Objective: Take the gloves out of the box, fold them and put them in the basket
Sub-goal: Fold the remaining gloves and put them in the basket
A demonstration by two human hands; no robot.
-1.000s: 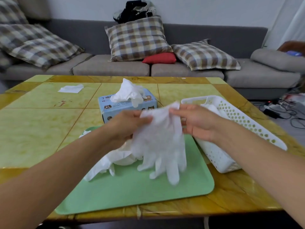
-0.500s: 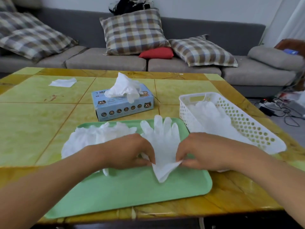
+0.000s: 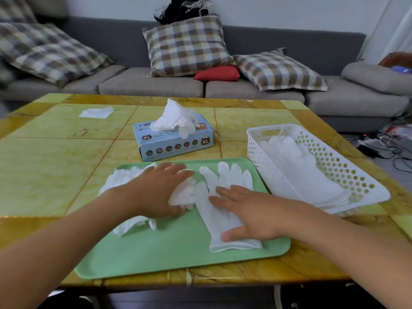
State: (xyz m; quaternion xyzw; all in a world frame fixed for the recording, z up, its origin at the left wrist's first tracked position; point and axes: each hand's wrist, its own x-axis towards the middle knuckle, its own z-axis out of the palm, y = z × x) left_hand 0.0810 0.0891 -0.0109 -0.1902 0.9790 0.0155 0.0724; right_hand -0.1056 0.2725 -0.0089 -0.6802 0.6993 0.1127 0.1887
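On the one green tray [image 3: 156,253], two flat open hands: left hand [image 3: 156,192] on crumpled gloves [image 3: 121,181], right hand [image 3: 252,210] on one glove [image 3: 223,181].

The glove [image 3: 225,210] under the right hand [image 3: 252,216] is translucent white, on a pale green tray [image 3: 178,253]. The pile [image 3: 124,181] beneath the left hand [image 3: 156,192] is white too. Right of the right hand, a white basket [image 3: 334,166] patterned with round holes. Beyond the hands, a light blue box [image 3: 174,146] marked XL. The desk [image 3: 55,157] shows yellow-green squares edged in amber. The cushions [image 3: 187,45] are brown-and-grey plaid, one red [image 3: 217,73], on a grey sofa [image 3: 151,85].
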